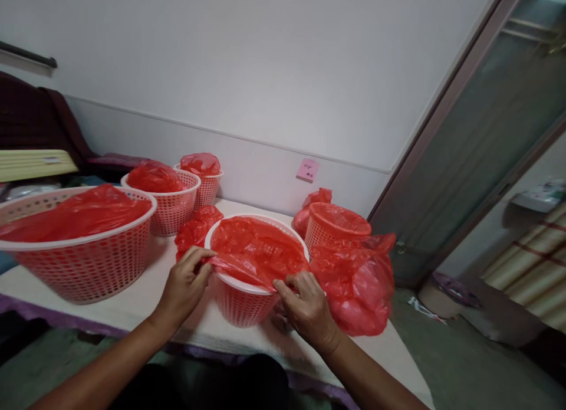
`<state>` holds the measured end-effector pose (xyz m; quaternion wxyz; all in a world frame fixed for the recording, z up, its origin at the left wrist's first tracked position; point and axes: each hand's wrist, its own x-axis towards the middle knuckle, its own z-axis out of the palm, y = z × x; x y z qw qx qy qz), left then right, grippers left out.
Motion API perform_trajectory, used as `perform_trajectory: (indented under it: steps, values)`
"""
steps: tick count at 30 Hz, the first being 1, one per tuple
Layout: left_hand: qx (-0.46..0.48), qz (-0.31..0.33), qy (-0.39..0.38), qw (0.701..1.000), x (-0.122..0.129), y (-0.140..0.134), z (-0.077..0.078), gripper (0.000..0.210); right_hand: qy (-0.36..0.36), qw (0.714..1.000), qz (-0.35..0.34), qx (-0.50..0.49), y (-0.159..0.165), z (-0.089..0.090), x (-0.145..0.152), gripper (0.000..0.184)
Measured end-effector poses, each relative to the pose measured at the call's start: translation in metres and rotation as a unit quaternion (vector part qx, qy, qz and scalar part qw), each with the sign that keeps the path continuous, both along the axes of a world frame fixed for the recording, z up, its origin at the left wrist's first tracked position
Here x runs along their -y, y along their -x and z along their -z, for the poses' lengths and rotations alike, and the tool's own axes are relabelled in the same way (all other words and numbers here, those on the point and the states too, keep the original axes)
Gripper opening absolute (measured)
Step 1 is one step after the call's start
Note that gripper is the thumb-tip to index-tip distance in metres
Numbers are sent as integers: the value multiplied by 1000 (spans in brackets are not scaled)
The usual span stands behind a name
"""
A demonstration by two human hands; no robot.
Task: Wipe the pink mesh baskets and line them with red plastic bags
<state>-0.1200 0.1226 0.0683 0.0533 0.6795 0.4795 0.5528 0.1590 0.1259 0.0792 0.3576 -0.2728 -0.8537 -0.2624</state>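
In front of me a white plastic basket (244, 307) with a perforated wall stands on the table, lined with a red plastic bag (260, 245). My left hand (188, 280) pinches the bag's edge at the basket's near left rim. On the near right side my right hand (307, 307) grips the same edge, so the film stretches between both hands over the front rim. Whatever lies under the film inside the basket cannot be made out. Just right of my right hand rests a full red plastic bag (358, 286).
A large white basket (88, 268) with red film stands at left, with smaller lined baskets (172, 212) (207, 189) behind. A red basket (338, 221) stands behind the full bag. A pink note (308, 170) is on the wall. Right of the table are a glass door (446, 162) and a bin (442, 298).
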Motion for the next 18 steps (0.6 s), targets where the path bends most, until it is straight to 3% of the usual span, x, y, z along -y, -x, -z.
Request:
perform_trajectory:
  steps: [4, 7, 12, 18]
  values:
    - [25, 32, -1, 999, -7, -8, -15, 17, 12, 1000, -12, -1, -2, 0, 1, 20]
    - [2, 41, -34, 999, -12, -2, -18, 16, 21, 1000, -23, 1, -4, 0, 2, 21]
    - [-55, 44, -59, 996, -15, 19, -2, 17, 20, 999, -26, -5, -5, 3, 3, 19]
    - [-32, 19, -38, 999, -4, 27, 14, 14, 18, 999, -37, -13, -3, 6, 2, 14]
